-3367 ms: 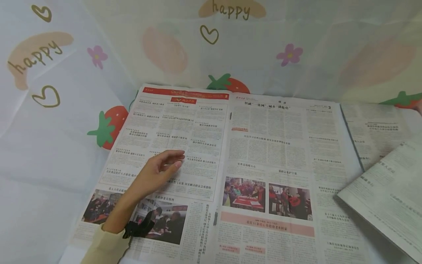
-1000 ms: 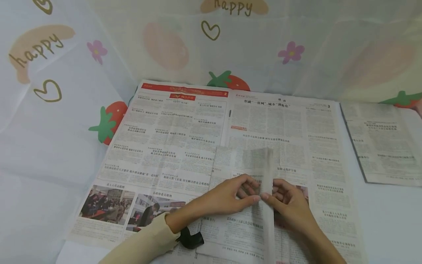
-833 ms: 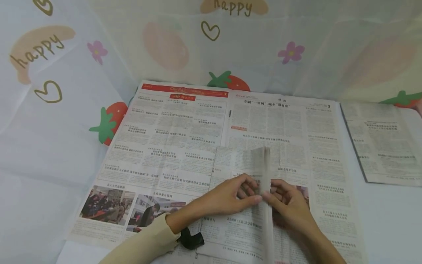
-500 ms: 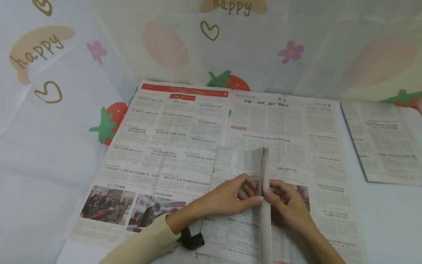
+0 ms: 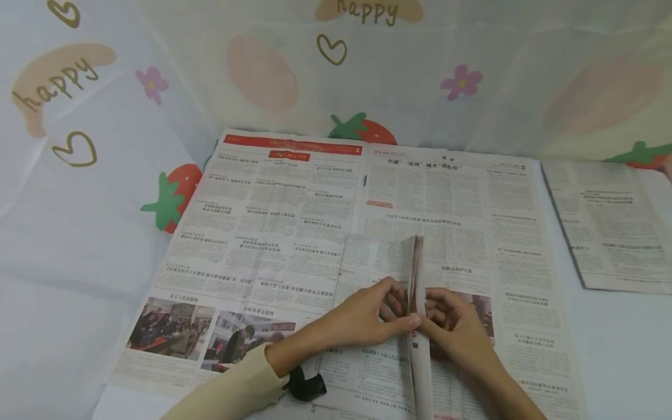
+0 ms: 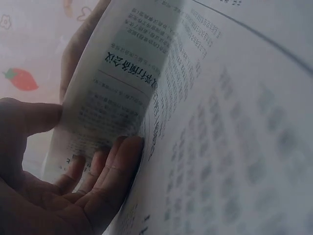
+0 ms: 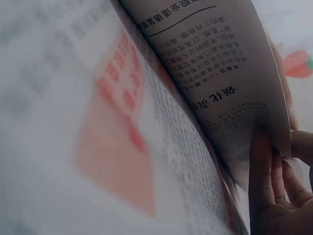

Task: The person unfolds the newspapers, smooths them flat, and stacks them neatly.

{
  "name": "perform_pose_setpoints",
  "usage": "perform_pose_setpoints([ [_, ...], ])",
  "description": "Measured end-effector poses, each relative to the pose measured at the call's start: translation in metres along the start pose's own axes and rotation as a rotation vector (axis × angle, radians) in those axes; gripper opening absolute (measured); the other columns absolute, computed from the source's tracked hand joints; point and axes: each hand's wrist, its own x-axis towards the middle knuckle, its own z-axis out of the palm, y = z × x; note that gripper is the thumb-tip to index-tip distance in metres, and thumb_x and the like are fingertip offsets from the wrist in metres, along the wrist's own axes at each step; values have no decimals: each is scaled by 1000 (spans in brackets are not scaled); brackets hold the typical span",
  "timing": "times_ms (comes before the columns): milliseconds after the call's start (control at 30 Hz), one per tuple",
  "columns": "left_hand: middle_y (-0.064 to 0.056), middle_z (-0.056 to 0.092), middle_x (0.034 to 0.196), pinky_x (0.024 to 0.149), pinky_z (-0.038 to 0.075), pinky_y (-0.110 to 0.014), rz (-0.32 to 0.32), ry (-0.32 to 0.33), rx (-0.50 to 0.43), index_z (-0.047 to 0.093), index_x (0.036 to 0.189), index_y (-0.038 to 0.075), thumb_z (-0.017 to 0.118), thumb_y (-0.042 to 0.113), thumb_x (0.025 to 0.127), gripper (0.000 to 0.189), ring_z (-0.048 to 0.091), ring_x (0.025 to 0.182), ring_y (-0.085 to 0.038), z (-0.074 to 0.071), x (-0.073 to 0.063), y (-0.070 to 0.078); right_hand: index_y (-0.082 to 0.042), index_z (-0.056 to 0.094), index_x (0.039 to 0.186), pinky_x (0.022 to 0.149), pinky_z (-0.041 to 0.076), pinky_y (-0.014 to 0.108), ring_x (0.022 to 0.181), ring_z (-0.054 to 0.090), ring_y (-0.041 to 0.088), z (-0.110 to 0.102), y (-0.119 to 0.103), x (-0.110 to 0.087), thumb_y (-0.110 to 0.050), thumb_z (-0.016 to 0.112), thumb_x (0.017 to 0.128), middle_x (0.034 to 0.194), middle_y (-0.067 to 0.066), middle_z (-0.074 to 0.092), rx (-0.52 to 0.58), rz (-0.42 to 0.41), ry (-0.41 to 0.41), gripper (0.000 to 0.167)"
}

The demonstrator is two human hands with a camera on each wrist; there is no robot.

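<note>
A smaller folded newspaper (image 5: pixel 378 373) lies on the right-middle part of a wide, spread-out newspaper (image 5: pixel 278 216). One side of it stands up as a narrow upright flap, seen nearly edge-on in the head view. My left hand (image 5: pixel 362 315) grips this flap from the left, its thumb at the top edge and its fingers curled lower down. From the right, my right hand (image 5: pixel 462 332) pinches the same flap, and both thumbs nearly meet. In the left wrist view the flap (image 6: pixel 112 73) bends up beside the fingers; the right wrist view shows its other side (image 7: pixel 215 63).
Another folded newspaper (image 5: pixel 614 233) lies at the right on the white surface (image 5: pixel 619 344). Cloth (image 5: pixel 409 76) printed with strawberries and hearts stands behind and along the left. A black strap-like piece (image 5: pixel 305 386) sits at my left wrist.
Earlier, the left hand hovered alone over the spread pages while the folded newspaper was raised at right. Now both hands hold it there; its flap has tipped leftward, showing layered edges.
</note>
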Motion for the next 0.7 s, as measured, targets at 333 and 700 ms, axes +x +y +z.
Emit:
perform_pose_setpoints([
  [333,-1,76,92,67,54,-20,9,92,4,69,110,10,65,23,105,15,66,69,-3,-1,-1,-5,8,58,130,69,62,30,81,74,10,1,0,1,-4,71,100,98,-4,74,-51,-27,-21,35],
  [700,6,64,71,58,44,-21,5,243,-93,71,89,12,73,25,101,18,49,57,-6,-29,-19,-10,3,59,121,66,56,25,73,64,7,-9,-9,-2,-13,74,100,88,-3,68,-149,110,186,30],
])
